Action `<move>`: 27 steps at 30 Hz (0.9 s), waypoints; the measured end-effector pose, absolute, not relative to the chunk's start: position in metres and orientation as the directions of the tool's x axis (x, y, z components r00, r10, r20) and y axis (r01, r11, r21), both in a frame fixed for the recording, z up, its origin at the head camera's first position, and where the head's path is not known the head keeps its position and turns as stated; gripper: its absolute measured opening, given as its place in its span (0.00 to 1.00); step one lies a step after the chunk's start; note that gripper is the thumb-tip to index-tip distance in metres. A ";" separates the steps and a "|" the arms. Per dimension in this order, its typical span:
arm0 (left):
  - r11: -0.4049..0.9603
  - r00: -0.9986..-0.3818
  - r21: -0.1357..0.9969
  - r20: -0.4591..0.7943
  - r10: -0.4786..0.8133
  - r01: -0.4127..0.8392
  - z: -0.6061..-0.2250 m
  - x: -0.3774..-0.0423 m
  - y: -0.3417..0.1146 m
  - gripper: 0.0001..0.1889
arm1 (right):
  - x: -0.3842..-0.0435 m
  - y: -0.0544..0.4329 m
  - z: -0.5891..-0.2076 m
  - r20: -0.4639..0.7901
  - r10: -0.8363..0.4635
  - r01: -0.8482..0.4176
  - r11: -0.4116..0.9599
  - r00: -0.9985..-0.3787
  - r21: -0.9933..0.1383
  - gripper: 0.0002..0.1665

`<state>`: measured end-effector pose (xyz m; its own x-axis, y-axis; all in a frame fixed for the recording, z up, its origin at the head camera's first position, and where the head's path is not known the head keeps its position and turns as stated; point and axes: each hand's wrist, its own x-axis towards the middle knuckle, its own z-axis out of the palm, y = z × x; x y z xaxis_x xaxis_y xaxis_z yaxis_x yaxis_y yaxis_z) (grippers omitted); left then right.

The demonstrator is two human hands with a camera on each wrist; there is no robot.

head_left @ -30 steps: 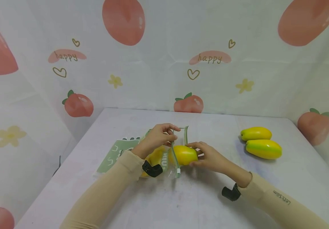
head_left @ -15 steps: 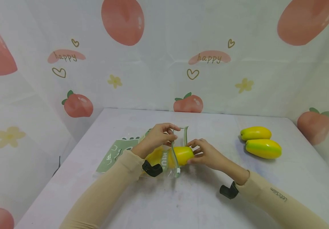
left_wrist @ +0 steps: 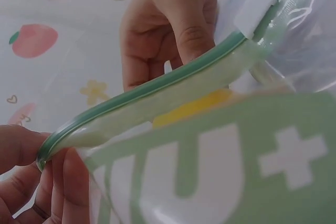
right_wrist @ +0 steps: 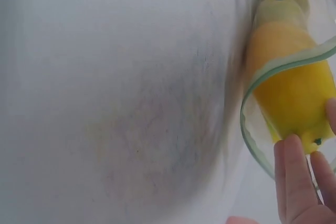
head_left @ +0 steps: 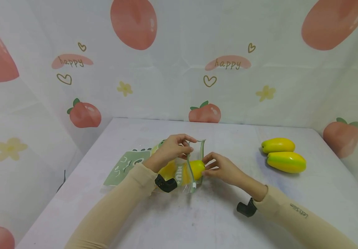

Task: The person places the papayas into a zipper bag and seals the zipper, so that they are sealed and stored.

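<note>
A clear zip bag (left_wrist: 210,156) with green print lies on its side with its mouth facing right. My left hand (head_left: 177,148) pinches the green zip rim at the top of that mouth. A yellow papaya (right_wrist: 294,98) is mostly inside the bag, its stem end at the opening. At that end my right hand (head_left: 222,169) touches the papaya with extended fingertips (right_wrist: 296,161). Deeper in the bag, another yellow fruit (right_wrist: 278,9) shows through the plastic. A white zip slider (left_wrist: 254,14) sits on the rim's near end. My left forearm hides part of the bag.
Two yellow-green papayas (head_left: 286,162) lie side by side at the right of the white table (head_left: 179,224). Green-printed plastic (head_left: 123,169) lies flat left of the bag. A patterned cloth backdrop (head_left: 166,76) rises behind the table.
The papaya has slid left, farther into the bag, with my right hand following it. My left hand has stayed at the rim. The flat green plastic has shifted slightly left.
</note>
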<state>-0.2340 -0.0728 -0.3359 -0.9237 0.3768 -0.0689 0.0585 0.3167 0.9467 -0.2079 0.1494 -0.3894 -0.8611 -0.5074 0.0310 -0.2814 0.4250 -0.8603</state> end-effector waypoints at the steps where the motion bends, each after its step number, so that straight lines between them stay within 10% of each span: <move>1: 0.315 -0.923 0.947 -0.068 0.378 0.060 -0.336 -0.234 -0.073 0.15 | -0.208 0.149 -0.390 0.034 -0.509 -0.283 0.421 -0.860 -0.862 0.23; 27: 0.317 -0.915 0.943 -0.035 0.402 0.103 -0.336 -0.235 -0.074 0.15 | -0.210 0.137 -0.394 0.054 -0.571 -0.389 0.483 -0.819 -0.784 0.18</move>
